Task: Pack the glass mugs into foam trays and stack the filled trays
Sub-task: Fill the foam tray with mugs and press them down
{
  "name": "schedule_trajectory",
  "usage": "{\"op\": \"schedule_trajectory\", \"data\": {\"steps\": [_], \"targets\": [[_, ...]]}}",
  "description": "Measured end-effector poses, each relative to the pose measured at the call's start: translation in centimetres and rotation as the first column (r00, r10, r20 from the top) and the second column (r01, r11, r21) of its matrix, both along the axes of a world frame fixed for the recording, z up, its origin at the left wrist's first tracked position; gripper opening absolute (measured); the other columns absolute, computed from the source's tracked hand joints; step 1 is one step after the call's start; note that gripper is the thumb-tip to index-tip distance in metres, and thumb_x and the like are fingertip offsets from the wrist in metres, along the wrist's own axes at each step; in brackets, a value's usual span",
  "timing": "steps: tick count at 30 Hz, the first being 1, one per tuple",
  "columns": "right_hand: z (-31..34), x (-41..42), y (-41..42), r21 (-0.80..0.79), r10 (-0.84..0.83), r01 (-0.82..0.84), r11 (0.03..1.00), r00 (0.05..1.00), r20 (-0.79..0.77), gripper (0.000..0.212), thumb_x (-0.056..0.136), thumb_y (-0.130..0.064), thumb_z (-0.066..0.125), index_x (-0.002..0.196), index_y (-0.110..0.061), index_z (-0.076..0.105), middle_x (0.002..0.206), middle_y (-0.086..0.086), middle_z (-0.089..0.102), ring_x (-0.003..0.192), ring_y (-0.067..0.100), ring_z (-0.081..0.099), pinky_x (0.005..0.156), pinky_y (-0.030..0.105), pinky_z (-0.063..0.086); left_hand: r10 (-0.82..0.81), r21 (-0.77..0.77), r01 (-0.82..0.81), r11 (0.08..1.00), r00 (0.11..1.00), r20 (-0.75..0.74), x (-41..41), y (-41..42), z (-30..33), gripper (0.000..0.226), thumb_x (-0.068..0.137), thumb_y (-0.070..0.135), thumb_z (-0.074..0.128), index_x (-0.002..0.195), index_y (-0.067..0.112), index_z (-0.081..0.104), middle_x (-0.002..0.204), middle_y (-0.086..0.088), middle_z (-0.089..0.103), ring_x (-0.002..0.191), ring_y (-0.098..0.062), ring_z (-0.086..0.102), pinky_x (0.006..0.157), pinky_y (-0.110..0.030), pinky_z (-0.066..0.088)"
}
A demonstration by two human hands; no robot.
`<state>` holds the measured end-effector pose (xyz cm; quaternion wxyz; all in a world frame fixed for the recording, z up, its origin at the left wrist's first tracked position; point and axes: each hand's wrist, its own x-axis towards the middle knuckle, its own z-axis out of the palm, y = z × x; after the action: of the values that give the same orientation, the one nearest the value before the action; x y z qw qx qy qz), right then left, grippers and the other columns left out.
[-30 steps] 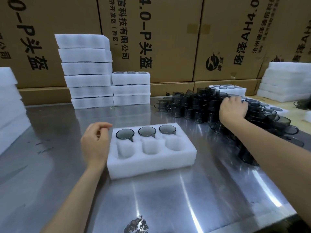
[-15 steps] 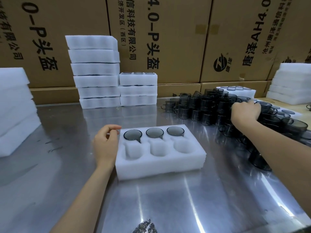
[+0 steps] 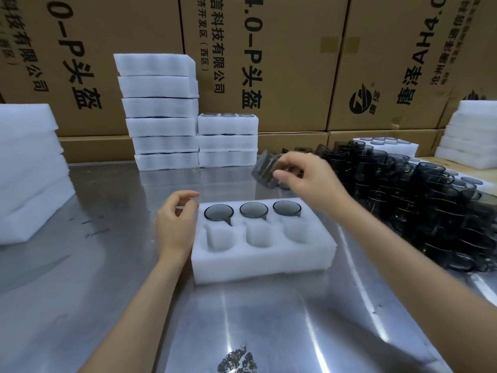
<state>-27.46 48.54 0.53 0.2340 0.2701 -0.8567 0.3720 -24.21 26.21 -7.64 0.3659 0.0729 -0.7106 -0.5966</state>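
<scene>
While the right hand [image 3: 309, 179] holds a smoky glass mug [image 3: 266, 169] tilted in the air, its fingers [image 3: 285, 175] curled round it, the mug hangs above the bench [image 3: 107, 265] just beyond the far right corner of the foam tray [image 3: 263, 262]. That tray lies flat in front of the person; its far row holds three mugs [image 3: 254, 210] upright in their pockets, and the three near pockets [image 3: 258, 236] show only foam. Beside the tray's left edge sits the left hand [image 3: 174, 227], fingers loosely curled with thumb near forefinger, holding nothing. To the right, a dense heap of loose mugs [image 3: 419, 200] crowds the bench right up near the tray's right end. Behind it lies a filled tray [image 3: 387, 146]. Farther back stand a tall stack of trays [image 3: 160, 111] and a shorter stack [image 3: 228, 141] touching it, both against cardboard cartons [image 3: 269, 49]. More foam stacks stand at the far left [image 3: 27, 170] and the far right [image 3: 470, 133].
</scene>
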Motion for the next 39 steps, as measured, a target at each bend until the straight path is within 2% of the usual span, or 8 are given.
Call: {"op": "schedule_trajectory", "data": {"steps": [3,11,16,19,22,27,35,39], "targets": [[-1.2,1.8,-2.3,0.016,0.113,-0.113,0.993,0.993,0.022,0.006,0.088,-0.015,0.064,0.088,-0.020,0.067,0.070,-0.019,0.055,0.078,0.009,0.048,0.069,0.016,0.038,-0.036,0.022,0.037,0.999,0.999,-0.015,0.2,0.1,0.2,0.021,0.071,0.026,0.047,0.082,0.027,0.064,0.082,0.003,0.063,0.072,-0.019,0.053,0.062,-0.022,0.041],[-4.6,3.1,-5.9,-0.038,0.224,-0.221,0.975,0.966,0.129,0.010,0.089,-0.013,0.061,0.093,-0.020,0.067,0.079,-0.019,0.060,0.092,0.009,0.047,0.082,0.021,0.039,-0.176,-0.012,0.175,0.984,0.983,-0.055,0.4,-0.1,0.3,0.027,0.082,0.031,0.041,0.087,0.026,0.067,0.084,0.003,0.066,0.068,0.000,0.056,0.066,-0.017,0.043],[-5.2,3.1,-5.9,-0.032,0.222,-0.220,0.975,0.974,0.049,0.015,0.089,-0.004,0.059,0.099,-0.013,0.066,0.107,-0.009,0.064,0.107,0.013,0.050,0.089,0.012,0.035,-0.337,-0.090,0.338,0.937,0.941,0.018,1.1,0.6,1.6,0.031,0.090,0.031,0.043,0.088,0.016,0.070,0.095,-0.010,0.070,0.092,-0.020,0.062,0.085,-0.032,0.045],[-5.5,3.2,-5.8,-0.036,0.160,-0.162,0.986,0.985,-0.061,0.012,0.088,-0.003,0.061,0.093,-0.013,0.066,0.116,-0.008,0.059,0.114,0.014,0.046,0.094,0.005,0.026,-0.427,-0.063,0.429,0.901,0.903,0.035,1.6,0.8,2.9,0.024,0.094,0.028,0.053,0.099,0.008,0.065,0.097,-0.006,0.068,0.093,-0.017,0.061,0.082,-0.022,0.047],[-5.9,3.3,-5.9,0.001,0.024,-0.025,1.000,0.986,-0.167,0.012,0.088,-0.007,0.061,0.093,-0.016,0.066,0.111,-0.009,0.048,0.105,0.014,0.041,0.083,0.016,0.034,-0.453,-0.044,0.453,0.891,0.891,-0.008,2.6,1.0,3.3,0.016,0.088,0.013,0.061,0.103,0.013,0.057,0.100,-0.002,0.063,0.085,-0.003,0.061,0.072,-0.011,0.047],[-5.9,4.2,-6.5,-0.173,0.010,-0.028,0.985,0.995,-0.102,0.016,0.093,-0.015,0.052,0.094,-0.024,0.065,0.096,-0.007,0.046,0.080,0.014,0.055,0.069,0.041,0.049,-0.386,-0.394,0.377,0.838,0.921,0.059,4.3,0.5,1.6,0.069,0.065,0.008,0.084,0.127,0.018,0.054,0.113,-0.002,0.050,0.103,-0.011,0.059,0.088,-0.013,0.046],[-6.3,5.6,-7.0,-0.205,0.147,-0.124,0.971,0.984,0.104,0.050,0.074,-0.059,0.058,0.117,-0.041,0.042,0.112,-0.027,0.054,0.102,0.002,0.057,0.085,0.036,0.050,-0.281,-0.465,0.196,0.863,0.952,-0.121,4.9,1.2,0.7,0.059,0.064,0.021,0.084,0.114,0.027,0.053,0.109,0.005,0.048,0.099,-0.001,0.055,0.082,-0.008,0.042],[-6.5,6.1,-6.9,-0.045,0.176,-0.173,0.984,0.981,0.084,0.062,0.070,-0.054,0.066,0.126,-0.035,0.046,0.117,-0.024,0.058,0.110,-0.001,0.053,0.093,0.034,0.047,-0.237,-0.433,0.175,0.884,0.967,-0.093,5.6,1.3,0.1,0.058,0.056,0.046,0.080,0.104,0.032,0.050,0.103,0.007,0.049,0.093,-0.004,0.054,0.076,-0.008,0.040]]}}
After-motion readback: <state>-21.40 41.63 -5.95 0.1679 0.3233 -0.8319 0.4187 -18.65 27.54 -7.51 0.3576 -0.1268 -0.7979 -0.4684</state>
